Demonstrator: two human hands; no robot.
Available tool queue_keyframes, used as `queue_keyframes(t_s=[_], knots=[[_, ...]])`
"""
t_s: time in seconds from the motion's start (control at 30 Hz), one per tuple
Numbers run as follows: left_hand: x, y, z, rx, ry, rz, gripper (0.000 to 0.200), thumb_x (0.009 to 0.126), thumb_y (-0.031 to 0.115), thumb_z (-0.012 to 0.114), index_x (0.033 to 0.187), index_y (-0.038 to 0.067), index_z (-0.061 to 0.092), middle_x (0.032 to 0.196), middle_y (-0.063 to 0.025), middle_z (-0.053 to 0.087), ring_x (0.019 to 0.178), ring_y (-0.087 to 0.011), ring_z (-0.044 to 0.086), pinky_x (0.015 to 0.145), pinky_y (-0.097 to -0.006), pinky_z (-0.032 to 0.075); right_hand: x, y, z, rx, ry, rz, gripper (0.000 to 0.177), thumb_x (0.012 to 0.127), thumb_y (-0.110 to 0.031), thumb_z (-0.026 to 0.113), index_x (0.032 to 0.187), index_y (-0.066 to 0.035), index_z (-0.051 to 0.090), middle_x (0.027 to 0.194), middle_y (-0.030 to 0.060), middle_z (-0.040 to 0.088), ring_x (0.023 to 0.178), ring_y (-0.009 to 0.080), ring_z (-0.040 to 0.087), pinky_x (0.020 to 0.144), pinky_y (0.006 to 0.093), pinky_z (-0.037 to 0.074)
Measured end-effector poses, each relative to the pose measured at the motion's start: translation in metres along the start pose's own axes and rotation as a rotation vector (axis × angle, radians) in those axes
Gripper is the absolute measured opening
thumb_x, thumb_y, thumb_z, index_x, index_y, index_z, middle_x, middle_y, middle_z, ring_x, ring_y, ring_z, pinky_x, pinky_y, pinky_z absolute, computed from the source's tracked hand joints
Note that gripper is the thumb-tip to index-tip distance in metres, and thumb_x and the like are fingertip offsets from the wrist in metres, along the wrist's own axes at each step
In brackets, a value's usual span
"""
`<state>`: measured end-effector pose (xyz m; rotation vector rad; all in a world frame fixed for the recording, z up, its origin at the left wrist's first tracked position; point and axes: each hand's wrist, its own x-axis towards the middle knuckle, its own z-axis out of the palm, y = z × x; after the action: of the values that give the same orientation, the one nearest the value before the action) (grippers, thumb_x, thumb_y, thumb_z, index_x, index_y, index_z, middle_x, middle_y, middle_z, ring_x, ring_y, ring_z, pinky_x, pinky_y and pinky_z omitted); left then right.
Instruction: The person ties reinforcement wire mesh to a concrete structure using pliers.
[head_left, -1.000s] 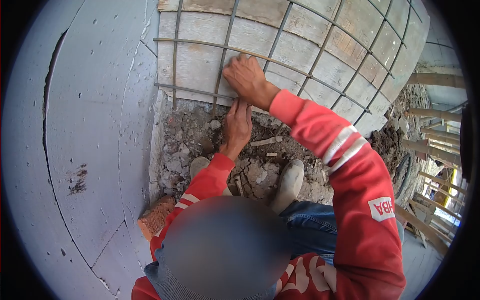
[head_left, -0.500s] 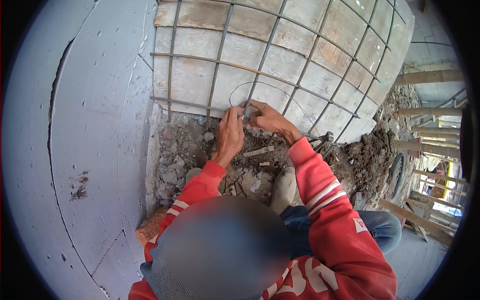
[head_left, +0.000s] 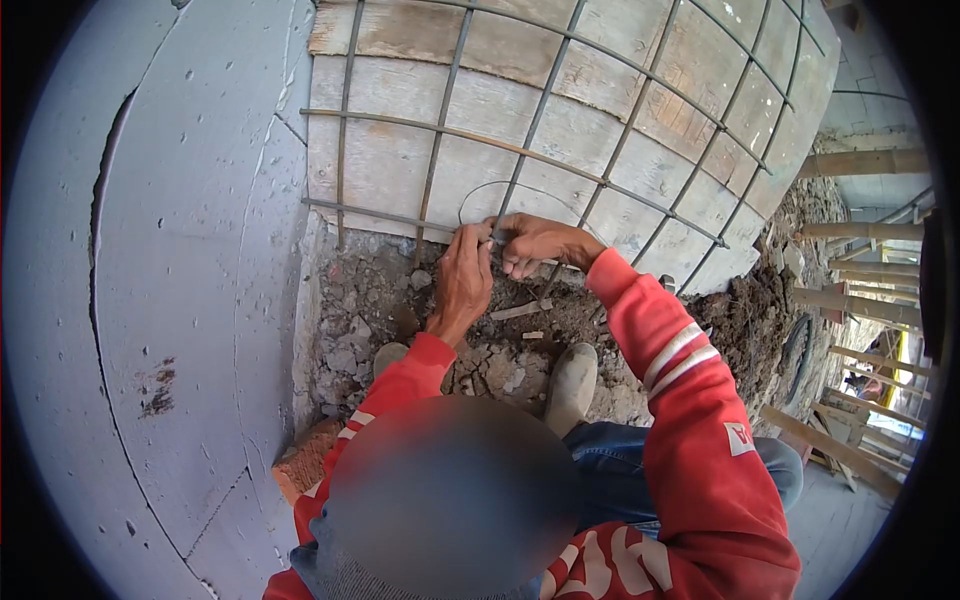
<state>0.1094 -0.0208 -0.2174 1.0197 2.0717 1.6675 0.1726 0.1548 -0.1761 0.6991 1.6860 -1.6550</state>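
A grid of steel rebar [head_left: 523, 150] stands in front of wooden boards. At a crossing on its lowest bar, my two hands meet with the fingertips close together. My left hand [head_left: 464, 280] is closed in a pinch at the crossing, beside a thin tie wire [head_left: 490, 184] that curves up in a loop against the boards. My right hand [head_left: 545, 243] has its fingers curled around the same spot, on the right of the upright bar, also pinching the wire. The fingertips hide the exact grip and the knot itself.
A cracked grey wall [head_left: 190, 250] rises on the left. Broken concrete and soil [head_left: 345, 325] lie below the grid, with my boot [head_left: 571, 385] on them. A brick [head_left: 303, 462] sits by the wall. Wooden poles [head_left: 865, 163] and a plank [head_left: 835, 450] are at the right.
My right hand has turned over the crossing, its wrist lower and further right and its fingers curled downward. The left hand stays at the crossing. The view has shifted slightly.
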Motion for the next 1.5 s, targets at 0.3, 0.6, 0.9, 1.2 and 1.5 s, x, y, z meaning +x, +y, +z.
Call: queue_keyframes(t_s=[0.3, 0.6, 0.9, 1.2, 1.5], knots=[[0.0, -0.002, -0.001, 0.02, -0.03, -0.055, 0.01, 0.096, 0.001, 0.053, 0.105, -0.002, 0.055, 0.095, -0.0211, 0.061, 0.082, -0.0386, 0.063, 0.07, -0.0443, 0.049, -0.037, -0.004, 0.03, -1.062, 0.509, -0.172, 0.043, 0.077, -0.017, 0.068, 0.118, -0.011, 0.06, 0.091, 0.0174, 0.068, 0.087, 0.0366, 0.068, 0.069, 0.0527, 0.05], [0.0, 0.003, -0.003, 0.036, -0.018, -0.038, 0.01, 0.095, -0.001, 0.054, 0.104, -0.004, 0.056, 0.091, -0.0205, 0.061, 0.077, -0.0362, 0.063, 0.07, -0.0412, 0.049, -0.043, -0.031, 0.022, -1.192, 0.501, -0.356, 0.042, 0.076, -0.02, 0.068, 0.112, 0.0, 0.059, 0.107, 0.0187, 0.059, 0.105, 0.0353, 0.059, 0.085, 0.05, 0.048], [0.004, -0.001, -0.004, 0.044, -0.031, -0.034, 0.005, 0.094, -0.001, 0.055, 0.098, -0.003, 0.055, 0.089, -0.0197, 0.057, 0.078, -0.039, 0.06, 0.069, -0.0429, 0.047, -0.043, -0.011, 0.009, -0.682, 0.288, -0.453, 0.046, 0.071, -0.012, 0.068, 0.114, -0.001, 0.054, 0.113, 0.0184, 0.058, 0.113, 0.0358, 0.056, 0.097, 0.0465, 0.045], [0.004, -0.001, -0.006, 0.054, -0.028, 0.008, 0.008, 0.093, 0.002, 0.058, 0.099, 0.001, 0.054, 0.094, -0.0185, 0.059, 0.084, -0.0453, 0.061, 0.067, -0.0508, 0.046, -0.057, -0.04, 0.051, -1.657, 0.559, -0.233, 0.033, 0.086, -0.018, 0.061, 0.117, -0.005, 0.061, 0.108, 0.0105, 0.062, 0.117, 0.03, 0.051, 0.1, 0.0535, 0.032], [0.004, 0.003, -0.008, 0.061, -0.015, -0.006, 0.006, 0.091, -0.001, 0.057, 0.092, -0.003, 0.052, 0.088, -0.0215, 0.055, 0.083, -0.0466, 0.056, 0.069, -0.0474, 0.044, -0.063, -0.036, 0.049, -1.691, 0.561, -0.17, 0.042, 0.091, -0.019, 0.056, 0.131, -0.005, 0.056, 0.131, 0.0154, 0.054, 0.137, 0.0358, 0.039, 0.115, 0.0681, 0.014]])
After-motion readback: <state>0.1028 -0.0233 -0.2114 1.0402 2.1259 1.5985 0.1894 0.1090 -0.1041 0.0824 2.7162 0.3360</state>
